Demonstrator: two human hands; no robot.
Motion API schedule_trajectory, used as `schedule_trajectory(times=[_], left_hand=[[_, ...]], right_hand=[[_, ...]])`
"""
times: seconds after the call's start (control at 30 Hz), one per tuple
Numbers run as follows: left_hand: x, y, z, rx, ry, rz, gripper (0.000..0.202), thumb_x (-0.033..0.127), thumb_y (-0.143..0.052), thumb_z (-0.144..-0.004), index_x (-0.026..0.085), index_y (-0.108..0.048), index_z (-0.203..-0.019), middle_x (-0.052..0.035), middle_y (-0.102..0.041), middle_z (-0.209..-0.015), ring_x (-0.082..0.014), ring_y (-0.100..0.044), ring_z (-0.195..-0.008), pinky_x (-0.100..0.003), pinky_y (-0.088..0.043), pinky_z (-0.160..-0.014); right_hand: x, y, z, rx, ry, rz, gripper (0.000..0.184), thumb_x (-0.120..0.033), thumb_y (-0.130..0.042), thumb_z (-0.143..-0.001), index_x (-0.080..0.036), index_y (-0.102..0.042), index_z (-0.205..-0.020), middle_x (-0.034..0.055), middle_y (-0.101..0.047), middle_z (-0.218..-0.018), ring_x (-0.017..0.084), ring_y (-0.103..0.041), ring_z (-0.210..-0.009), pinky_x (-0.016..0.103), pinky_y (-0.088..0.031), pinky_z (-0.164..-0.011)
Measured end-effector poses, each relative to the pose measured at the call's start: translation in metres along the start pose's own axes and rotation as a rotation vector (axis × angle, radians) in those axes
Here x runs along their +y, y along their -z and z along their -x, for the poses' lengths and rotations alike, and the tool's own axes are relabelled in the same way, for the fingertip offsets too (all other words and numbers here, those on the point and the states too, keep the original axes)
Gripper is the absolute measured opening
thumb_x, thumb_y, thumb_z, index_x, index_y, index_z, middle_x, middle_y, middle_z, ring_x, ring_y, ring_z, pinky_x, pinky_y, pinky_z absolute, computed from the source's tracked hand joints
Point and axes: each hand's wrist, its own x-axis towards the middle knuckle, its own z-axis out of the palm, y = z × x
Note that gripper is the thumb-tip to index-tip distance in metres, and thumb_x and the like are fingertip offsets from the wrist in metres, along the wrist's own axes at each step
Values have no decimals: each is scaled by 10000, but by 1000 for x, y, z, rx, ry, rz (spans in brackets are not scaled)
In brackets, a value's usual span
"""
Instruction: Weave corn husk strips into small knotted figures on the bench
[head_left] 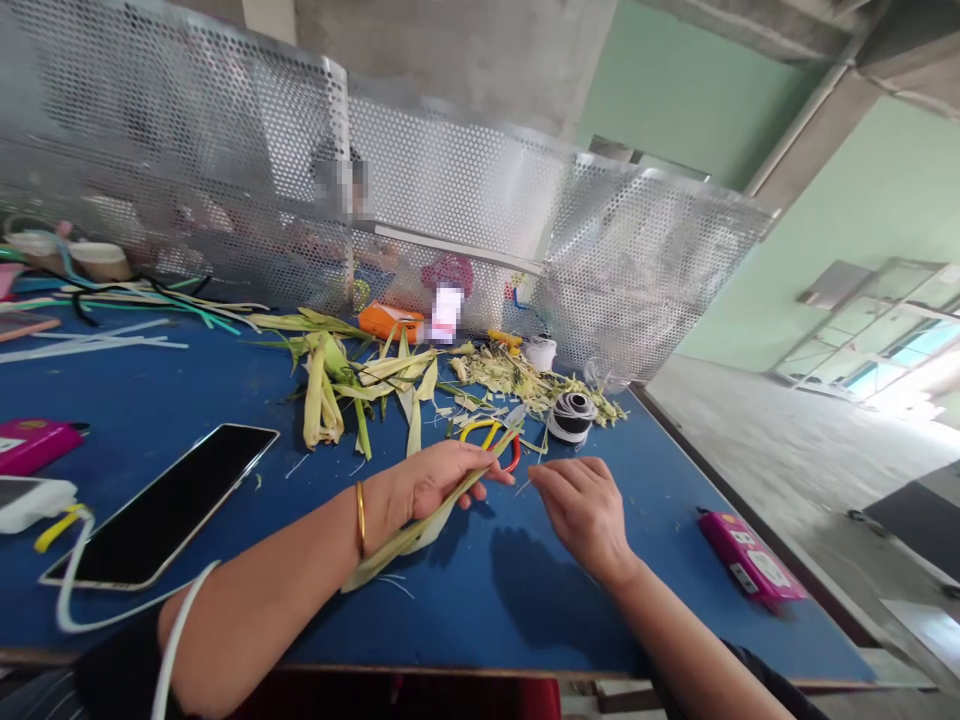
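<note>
My left hand (435,480) is closed around a bundle of pale green leaf strips (409,530) that runs from my fingertips down past my wrist over the blue table (487,600). A gold bangle circles that wrist. My right hand (581,505) hovers just right of it, fingers pinched on a thin fibre near the strip tips. Scissors with yellow and red handles (491,437) lie on the table just behind both hands.
Loose green leaves (337,385) and a heap of scraps (517,375) lie further back, by a spool of thread (571,416). A phone (161,505) with a white cable lies left. A pink box (750,557) sits right. A perforated metal screen (450,190) closes the back.
</note>
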Motion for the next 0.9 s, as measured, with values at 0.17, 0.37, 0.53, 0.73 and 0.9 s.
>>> schedule_trajectory(times=[0.17, 0.37, 0.53, 0.73, 0.9], left_hand=[[-5, -1, -5, -41, 147, 238, 146, 222, -648, -820, 117, -664, -719, -45, -673, -756, -60, -449, -487, -164, -237, -386], [-4, 5, -8, -68, 203, 389, 247, 205, -568, -909, 48, -698, -771, -46, -626, -658, -59, -489, -488, -151, -369, -434], [0, 2, -3, -83, 206, 386, 211, 200, -578, -904, 71, -673, -766, -41, -624, -637, -89, -554, -508, -178, -444, -488], [10, 4, 5, 68, 56, 329, 308, 165, -500, -933, 113, -578, -640, 11, -525, -527, -71, -484, -448, -189, -442, -476], [15, 12, 3, 124, -9, 273, 254, 152, -525, -904, 126, -555, -653, 21, -501, -530, -76, -477, -446, -201, -448, -478]], right_hand=[[-17, -12, -3, -43, 202, -8, 199, -103, -475, -965, -181, -657, -981, 36, -719, -801, 132, -600, -691, 307, -352, -712], [-23, -12, -1, -120, 340, 49, 222, -92, -445, -960, -177, -649, -938, 42, -709, -778, 153, -613, -698, 343, -390, -776], [-27, -12, -1, -156, 349, 7, 219, -107, -453, -960, -197, -653, -946, 26, -707, -774, 137, -634, -733, 326, -430, -813], [4, -7, -5, -126, 206, -79, 228, -202, -504, -945, -220, -634, -1131, 49, -724, -867, 173, -653, -774, 347, -475, -789], [79, -21, -42, -95, -653, 238, 570, -513, -603, -839, -128, -562, -1258, 225, -631, -1147, 339, -645, -958, 435, -494, -735]])
